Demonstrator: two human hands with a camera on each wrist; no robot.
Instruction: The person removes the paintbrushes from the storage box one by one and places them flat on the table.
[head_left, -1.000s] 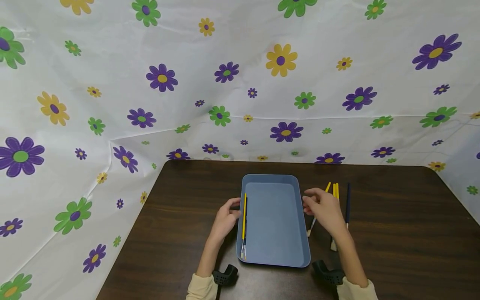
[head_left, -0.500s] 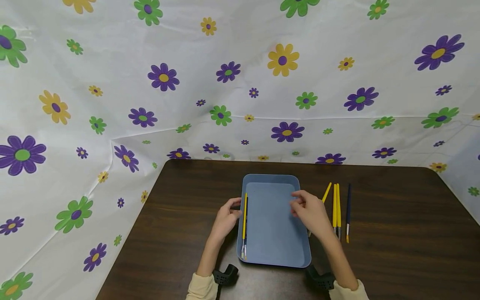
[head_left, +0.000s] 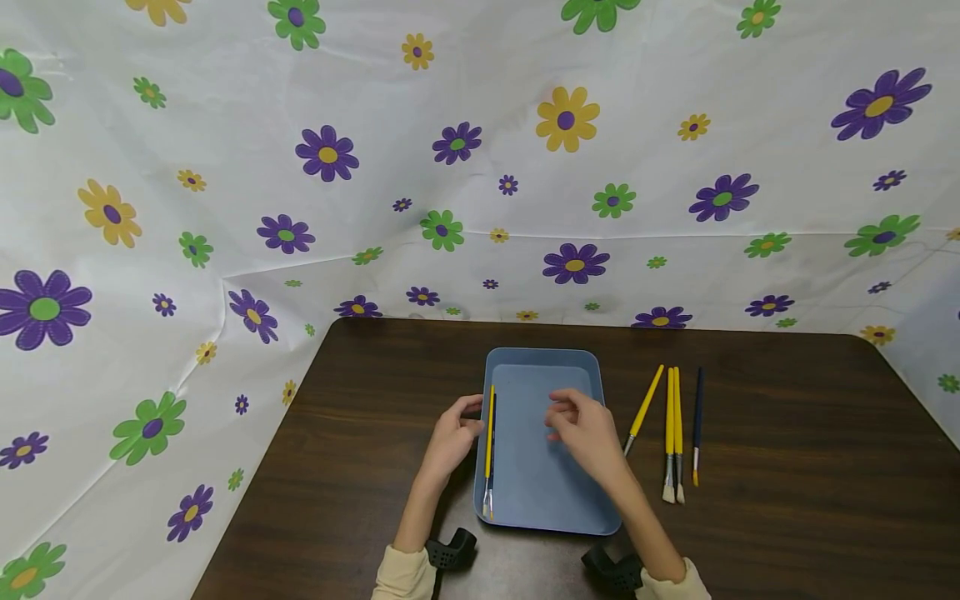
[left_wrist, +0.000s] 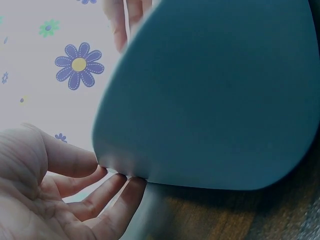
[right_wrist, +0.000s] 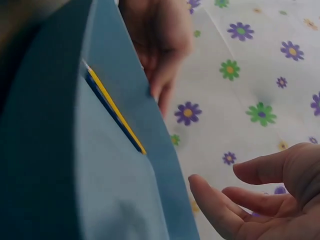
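A blue-grey tray (head_left: 551, 483) lies on the table. Two thin paintbrushes (head_left: 489, 442), one yellow and one dark, lie side by side along its left wall. My left hand (head_left: 448, 442) rests its fingertips against the tray's left outer side; in the left wrist view its fingers (left_wrist: 107, 205) and thumb touch the tray's edge. Over the tray's right half hovers my right hand (head_left: 588, 433), holding nothing. Its thumb and fingers stand apart in the right wrist view. A yellow paintbrush (head_left: 643, 408) lies slanted right of the tray, its lower end hidden by the right arm.
Further right lie two yellow paintbrushes (head_left: 673, 417) together and a dark blue paintbrush (head_left: 698, 417). A dark wood table (head_left: 810, 450) carries everything. Behind it hangs a white flowered sheet (head_left: 480, 100). Black wrist devices (head_left: 452, 550) sit at both wrists.
My right hand has moved left, from beside the tray's right rim to above the tray, uncovering the brushes on the right. The left hand has stayed at the tray's side.
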